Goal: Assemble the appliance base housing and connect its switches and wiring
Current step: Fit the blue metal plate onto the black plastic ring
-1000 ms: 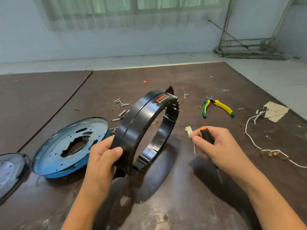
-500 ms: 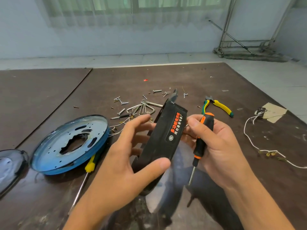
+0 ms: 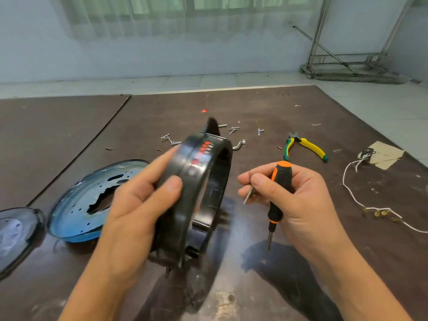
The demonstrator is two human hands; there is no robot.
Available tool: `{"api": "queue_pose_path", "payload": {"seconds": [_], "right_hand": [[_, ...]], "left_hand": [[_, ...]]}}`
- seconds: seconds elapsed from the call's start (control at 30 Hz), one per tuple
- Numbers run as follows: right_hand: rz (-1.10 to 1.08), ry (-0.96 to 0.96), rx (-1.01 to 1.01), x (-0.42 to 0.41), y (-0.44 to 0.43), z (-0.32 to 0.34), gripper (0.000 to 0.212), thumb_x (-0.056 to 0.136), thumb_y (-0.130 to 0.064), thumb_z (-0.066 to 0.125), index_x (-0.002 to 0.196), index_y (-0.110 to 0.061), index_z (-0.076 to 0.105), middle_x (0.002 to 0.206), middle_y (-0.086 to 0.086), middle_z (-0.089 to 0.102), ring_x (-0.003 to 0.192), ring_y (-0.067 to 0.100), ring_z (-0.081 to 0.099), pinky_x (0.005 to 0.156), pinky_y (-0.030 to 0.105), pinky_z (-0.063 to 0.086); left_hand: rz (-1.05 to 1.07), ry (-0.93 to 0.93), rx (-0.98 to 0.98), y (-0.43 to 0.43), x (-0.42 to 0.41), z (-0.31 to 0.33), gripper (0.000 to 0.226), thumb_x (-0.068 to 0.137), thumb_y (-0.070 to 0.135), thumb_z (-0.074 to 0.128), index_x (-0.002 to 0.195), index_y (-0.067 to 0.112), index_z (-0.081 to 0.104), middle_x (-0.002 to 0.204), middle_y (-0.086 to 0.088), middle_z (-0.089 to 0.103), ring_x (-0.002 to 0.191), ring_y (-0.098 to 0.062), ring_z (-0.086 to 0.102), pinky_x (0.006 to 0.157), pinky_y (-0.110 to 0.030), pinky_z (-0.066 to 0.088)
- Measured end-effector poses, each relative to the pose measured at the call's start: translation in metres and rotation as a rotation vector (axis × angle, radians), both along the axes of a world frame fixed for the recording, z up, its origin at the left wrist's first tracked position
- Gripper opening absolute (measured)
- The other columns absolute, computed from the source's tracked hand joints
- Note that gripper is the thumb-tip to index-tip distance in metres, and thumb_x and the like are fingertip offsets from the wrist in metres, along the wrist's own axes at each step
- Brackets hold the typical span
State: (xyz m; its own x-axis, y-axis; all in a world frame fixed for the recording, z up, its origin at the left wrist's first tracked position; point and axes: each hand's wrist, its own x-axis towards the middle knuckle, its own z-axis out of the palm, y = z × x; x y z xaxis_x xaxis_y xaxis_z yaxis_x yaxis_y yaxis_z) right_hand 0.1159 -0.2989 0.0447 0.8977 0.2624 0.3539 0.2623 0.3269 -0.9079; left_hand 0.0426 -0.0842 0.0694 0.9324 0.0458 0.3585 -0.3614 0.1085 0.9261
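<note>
The black ring-shaped base housing (image 3: 199,181), with red markings on its outer band, stands on edge above the dark table. My left hand (image 3: 139,205) grips its near rim, thumb across the outer band. My right hand (image 3: 294,200), just right of the ring, holds an orange-and-black screwdriver (image 3: 276,200) with the tip pointing down, and its thumb and forefinger pinch a small flat metal piece (image 3: 249,196). A blue metal base plate (image 3: 81,205) with a jagged centre hole lies flat to the left. White wiring with brass terminals (image 3: 370,208) lies at the right.
Loose screws and metal clips (image 3: 234,129) are scattered behind the housing. Yellow-green pliers (image 3: 305,147) lie at the back right, near a scrap of paper with a small switch part (image 3: 379,154). A dark round lid (image 3: 16,232) sits at the left edge.
The housing has been turned from edge-on back to show its opening. My right hand has drawn away from the ring to its right, still holding the screwdriver.
</note>
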Motion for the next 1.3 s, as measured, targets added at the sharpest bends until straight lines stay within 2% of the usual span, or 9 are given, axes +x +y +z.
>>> {"api": "queue_pose_path", "payload": {"seconds": [0.17,0.3,0.43,0.57,0.7,0.83,1.0,1.13,1.3], "right_hand": [[-0.050,0.025,0.044,0.004,-0.004,0.000,0.013,0.079,-0.029,0.079,0.081,-0.016,0.078,0.080,0.016,0.075,0.070,0.024,0.074,0.063,0.027,0.057],[-0.043,0.044,0.030,0.007,-0.006,0.002,0.025,0.072,-0.040,0.081,0.080,-0.017,0.078,0.082,0.017,0.075,0.073,0.025,0.075,0.064,0.026,0.057],[-0.011,0.035,-0.010,0.006,-0.005,0.000,0.031,0.073,-0.047,0.083,0.084,-0.018,0.077,0.095,0.019,0.076,0.085,0.029,0.076,0.069,0.026,0.058],[0.042,-0.042,0.000,0.005,-0.001,-0.005,0.016,0.088,-0.035,0.075,0.090,-0.018,0.075,0.111,0.013,0.075,0.111,0.032,0.070,0.079,0.032,0.060],[0.068,-0.062,0.050,0.005,0.000,-0.010,0.015,0.091,-0.028,0.075,0.092,-0.013,0.072,0.120,0.018,0.070,0.110,0.041,0.068,0.083,0.048,0.059],[0.051,-0.066,0.054,0.012,-0.004,-0.012,0.018,0.093,-0.028,0.074,0.094,-0.010,0.068,0.122,0.021,0.068,0.111,0.048,0.066,0.088,0.070,0.050],[-0.033,-0.066,-0.082,0.014,-0.008,-0.013,0.019,0.090,-0.035,0.075,0.090,-0.017,0.071,0.098,0.014,0.075,0.091,0.033,0.073,0.076,0.040,0.060],[-0.020,0.002,-0.276,0.021,-0.023,-0.023,0.014,0.091,-0.024,0.072,0.085,-0.011,0.071,0.076,0.014,0.072,0.070,0.022,0.070,0.066,0.027,0.058],[0.133,0.138,-0.484,0.030,-0.039,-0.033,0.013,0.089,-0.027,0.073,0.082,-0.015,0.073,0.079,0.015,0.075,0.073,0.028,0.075,0.067,0.036,0.060]], "left_hand": [[0.112,0.060,-0.206,0.033,0.005,-0.005,0.041,0.093,0.021,0.050,0.132,0.015,0.063,0.095,-0.011,0.068,0.067,-0.015,0.060,0.061,-0.023,0.051],[0.104,0.082,-0.214,0.036,0.004,-0.006,0.042,0.095,0.017,0.046,0.134,0.013,0.061,0.101,-0.012,0.070,0.080,-0.020,0.064,0.064,-0.029,0.054],[-0.019,0.098,-0.196,0.020,0.003,-0.001,0.045,0.094,0.021,0.050,0.139,0.016,0.054,0.125,-0.019,0.066,0.109,-0.040,0.067,0.070,-0.039,0.061],[-0.114,0.043,-0.109,-0.004,0.000,0.004,0.044,0.097,0.021,0.048,0.141,0.019,0.050,0.121,-0.024,0.066,0.102,-0.042,0.068,0.074,-0.041,0.061],[-0.149,-0.055,0.074,-0.012,-0.009,0.007,0.047,0.102,0.018,0.045,0.149,0.021,0.040,0.131,-0.015,0.063,0.114,-0.033,0.065,0.086,-0.037,0.058],[-0.014,-0.261,0.532,-0.012,-0.013,0.008,0.053,0.103,0.025,0.046,0.154,0.026,0.031,0.142,0.012,0.055,0.124,-0.009,0.058,0.097,-0.017,0.046],[0.081,-0.172,0.900,-0.021,-0.001,-0.010,0.060,0.102,0.029,0.047,0.155,0.039,0.020,0.090,0.019,0.063,0.071,-0.001,0.057,0.065,-0.021,0.043],[-0.059,0.026,1.082,-0.024,0.005,-0.022,0.069,0.103,0.027,0.047,0.151,0.051,0.004,0.083,0.009,0.061,0.069,-0.009,0.054,0.066,-0.031,0.044],[-0.181,0.190,1.200,-0.032,0.006,-0.029,0.071,0.101,0.027,0.049,0.146,0.055,0.000,0.078,0.003,0.059,0.066,-0.015,0.053,0.066,-0.035,0.044]]}}
